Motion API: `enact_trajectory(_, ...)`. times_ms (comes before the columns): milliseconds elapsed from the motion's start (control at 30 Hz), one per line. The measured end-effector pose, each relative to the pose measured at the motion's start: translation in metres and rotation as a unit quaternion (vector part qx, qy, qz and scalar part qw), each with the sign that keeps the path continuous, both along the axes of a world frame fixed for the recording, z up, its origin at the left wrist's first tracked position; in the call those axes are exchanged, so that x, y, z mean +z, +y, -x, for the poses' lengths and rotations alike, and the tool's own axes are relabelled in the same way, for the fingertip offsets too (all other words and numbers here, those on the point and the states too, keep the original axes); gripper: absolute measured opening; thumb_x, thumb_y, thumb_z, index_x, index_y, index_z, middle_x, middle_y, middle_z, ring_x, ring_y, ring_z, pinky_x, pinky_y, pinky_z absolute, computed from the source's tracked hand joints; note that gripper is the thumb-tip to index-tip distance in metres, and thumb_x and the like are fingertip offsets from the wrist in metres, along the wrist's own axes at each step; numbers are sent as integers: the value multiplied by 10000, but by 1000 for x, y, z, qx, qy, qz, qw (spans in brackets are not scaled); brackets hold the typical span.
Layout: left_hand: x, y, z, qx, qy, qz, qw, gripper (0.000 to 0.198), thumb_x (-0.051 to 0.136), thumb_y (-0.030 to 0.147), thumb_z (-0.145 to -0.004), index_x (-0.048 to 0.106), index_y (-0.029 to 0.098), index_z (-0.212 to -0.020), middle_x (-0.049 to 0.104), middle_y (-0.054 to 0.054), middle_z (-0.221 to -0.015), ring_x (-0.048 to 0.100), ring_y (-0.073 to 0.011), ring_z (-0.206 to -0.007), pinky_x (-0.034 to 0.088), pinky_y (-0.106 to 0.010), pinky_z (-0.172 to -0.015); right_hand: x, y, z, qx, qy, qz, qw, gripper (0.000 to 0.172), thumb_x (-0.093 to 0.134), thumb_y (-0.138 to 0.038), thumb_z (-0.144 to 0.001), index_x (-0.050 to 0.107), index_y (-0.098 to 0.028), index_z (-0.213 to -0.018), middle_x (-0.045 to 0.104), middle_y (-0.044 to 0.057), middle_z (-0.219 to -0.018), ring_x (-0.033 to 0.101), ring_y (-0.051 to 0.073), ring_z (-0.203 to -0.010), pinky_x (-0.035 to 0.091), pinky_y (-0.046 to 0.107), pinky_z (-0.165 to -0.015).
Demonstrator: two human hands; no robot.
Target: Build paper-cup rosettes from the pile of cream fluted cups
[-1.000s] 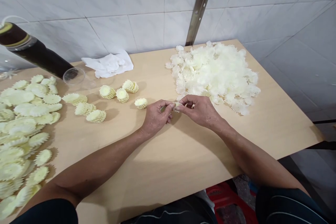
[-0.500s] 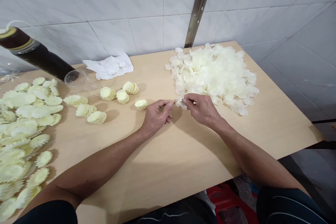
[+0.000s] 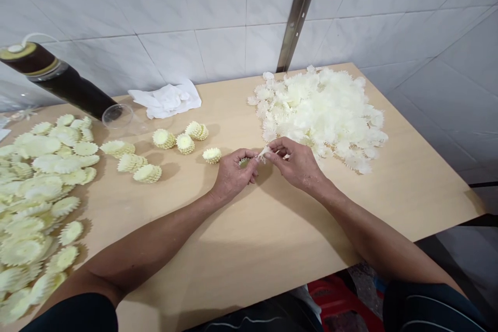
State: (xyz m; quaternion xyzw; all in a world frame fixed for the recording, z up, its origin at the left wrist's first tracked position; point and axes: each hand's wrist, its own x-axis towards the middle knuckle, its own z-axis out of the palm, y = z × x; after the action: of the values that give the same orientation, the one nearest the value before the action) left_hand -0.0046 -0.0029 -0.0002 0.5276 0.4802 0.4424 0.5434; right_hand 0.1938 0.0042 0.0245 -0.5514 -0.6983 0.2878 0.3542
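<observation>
1. Cream-white fringed petal piece [image 3: 264, 153] is pinched between your two hands, just above the wooden table [image 3: 272, 228].
2. Your right hand [image 3: 298, 164] holds it with thumb and forefinger closed narrow.
3. Your left hand [image 3: 233, 176] curls shut, seemingly around a small yellowish stack [image 3: 244, 162], its fingertips meeting the piece.
4. The loose white pile [image 3: 327, 111] lies just beyond your right hand; a finished flower [image 3: 212, 155] sits near your left.

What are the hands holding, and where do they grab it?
The right hand and left hand pinch a small white frilly piece by its edges with their fingertips. The left hand also cups a yellowish piece under its fingers.
</observation>
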Motion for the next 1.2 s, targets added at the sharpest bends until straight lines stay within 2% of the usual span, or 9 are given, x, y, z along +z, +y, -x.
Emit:
enact_trajectory(100,0,2,2,1,-14,21,1000,401,807,529,-865,763,147,-981,682,-6,-587,596,-114,-441,475,-211,-432,-2,0,0,-20,10,-91,996,237,774,-432,-933,718,-212,-1002,714,78,-993,657,195,-810,512,304,-641)
enact_trajectory(167,1,3,3,-1,-21,31,999,421,807,545,-861,765,146,-987,687,-12,-591,599,-117,-446,468,-213,-431,-2,0,0,-6,19,-97,995,241,760,-460,-952,738,-221,-968,701,82,-994,650,190,-795,523,306,-619)
enact_trajectory(333,4,5,3,-19,-32,33,999,468,814,585,-845,766,136,-966,685,-19,-592,596,-119,-445,485,-227,-443,0,2,0,43,56,-25,997,292,725,-515,-977,825,-263,-1084,743,93,-1053,683,206,-834,556,324,-627)
enact_trajectory(467,5,5,3,-29,-32,30,999,474,828,586,-835,765,132,-958,682,-15,-588,598,-121,-445,512,-239,-460,0,4,0,38,90,23,995,318,771,-567,-928,842,-261,-971,767,90,-1038,705,228,-872,558,322,-615)
enact_trajectory(733,4,4,2,-24,-37,36,998,455,840,582,-827,736,143,-889,676,-10,-585,585,-112,-438,498,-228,-446,7,4,-3,-7,159,80,984,374,819,-574,-870,786,-202,-889,741,34,-849,643,154,-638,553,311,-601)
enact_trajectory(833,5,5,2,-14,-38,37,998,455,832,589,-828,707,152,-844,668,-8,-581,575,-106,-435,494,-226,-447,8,6,-7,-29,216,96,971,375,834,-571,-854,768,-203,-871,690,9,-796,614,132,-587,547,310,-594)
enact_trajectory(967,3,6,3,-5,-43,40,998,455,835,590,-818,685,160,-808,664,-11,-585,560,-103,-439,491,-228,-444,17,13,-17,-80,333,83,936,350,880,-547,-793,734,-234,-842,624,10,-806,615,160,-724,556,285,-582)
enact_trajectory(1067,2,6,3,-6,-40,47,998,448,830,587,-823,705,156,-823,673,-17,-593,564,-106,-441,475,-226,-442,29,16,-25,-66,364,114,922,340,877,-539,-782,707,-257,-868,654,25,-885,644,178,-816,561,276,-598)
enact_trajectory(1200,2,6,3,5,-32,54,998,443,836,579,-823,737,151,-882,672,-13,-589,562,-105,-438,437,-214,-436,37,14,-25,-27,405,172,898,392,908,-532,-723,692,-256,-899,714,33,-994,679,174,-804,562,271,-573)
